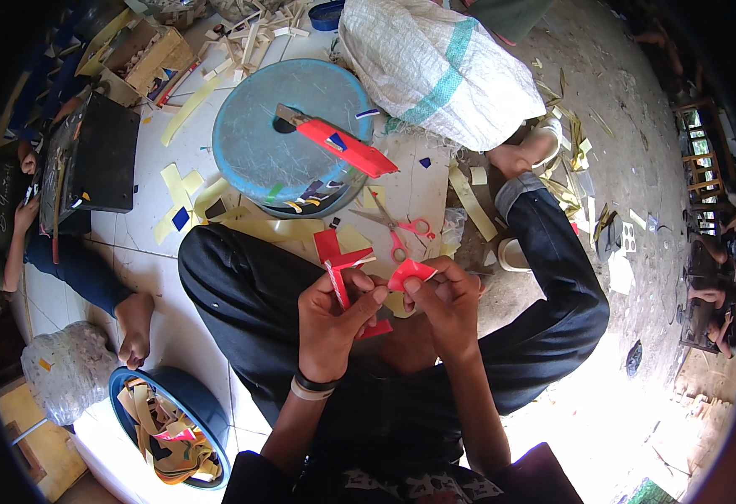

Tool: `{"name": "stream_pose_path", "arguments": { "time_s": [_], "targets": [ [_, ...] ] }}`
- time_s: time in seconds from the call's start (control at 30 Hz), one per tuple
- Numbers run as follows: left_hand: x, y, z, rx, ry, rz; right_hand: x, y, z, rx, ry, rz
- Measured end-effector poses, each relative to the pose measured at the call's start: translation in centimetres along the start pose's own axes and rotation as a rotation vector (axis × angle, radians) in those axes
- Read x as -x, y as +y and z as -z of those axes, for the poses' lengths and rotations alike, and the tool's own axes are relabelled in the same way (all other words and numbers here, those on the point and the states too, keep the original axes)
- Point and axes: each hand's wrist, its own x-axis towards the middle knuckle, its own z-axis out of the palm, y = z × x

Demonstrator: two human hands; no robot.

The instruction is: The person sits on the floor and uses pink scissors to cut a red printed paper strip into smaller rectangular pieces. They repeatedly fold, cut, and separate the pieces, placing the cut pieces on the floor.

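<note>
Reading clock from mid-view. Gripping red-covered piece [337,284] in left hand [327,323], at 7 o'clock, fingers curled nearly closed around it, thumb pointing to 2. Pinching small red sheet [410,273] in right hand [450,311], at 4 o'clock, between thumb and bent forefinger; nowhere near open. Bringing both thumb tips close together just below centre; can't tell whether touching sheet with left fingertips too.

Hiding middle of red-covered piece behind left fingers. Showing red end [376,329] below them, toward 6; can't tell if part of same piece. Losing remaining right fingers from sight, folded under.

Seeing red-handled scissors [394,225] just beyond hands, toward 1, blades spread. Also long red piece [351,151] across blue round stool [242,126] at 11; can't make out exact kind. Cutting off co-worker at 9 by dark lens rim, one hand [25,215] near black box [107,155]. Too dark and bent to sort out people along edge at 3.
</note>
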Motion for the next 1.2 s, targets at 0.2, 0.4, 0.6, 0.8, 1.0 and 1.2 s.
{"name": "stream_pose_path", "arguments": {
  "time_s": [0.2, 0.4, 0.6, 0.8, 1.0, 1.2],
  "targets": [
    [-0.01, 0.16, -0.07, 0.004, 0.011, -0.017, 0.01, 0.07, -0.04, 0.011, 0.007, 0.008],
    [0.13, 0.32, -0.26, -0.014, 0.027, -0.006, 0.1, 0.07, -0.02, 0.024, 0.005, 0.015],
    [0.07, 0.12, 0.01, -0.019, 0.012, -0.032, 0.31, 0.08, 0.03, 0.025, -0.005, 0.027],
    [0.09, 0.03, 0.18, -0.003, 0.002, -0.049, 0.4, -0.16, 0.04, 0.056, -0.059, 0.042],
    [0.09, -0.08, -0.37, -0.066, 0.042, -0.091, 0.32, -0.81, 0.2, 0.116, -0.107, 0.006],
    [0.27, 0.32, -0.22, -0.009, 0.014, -0.026, 0.4, -0.5, -0.14, 0.102, 0.01, -0.018]
  ]
}}
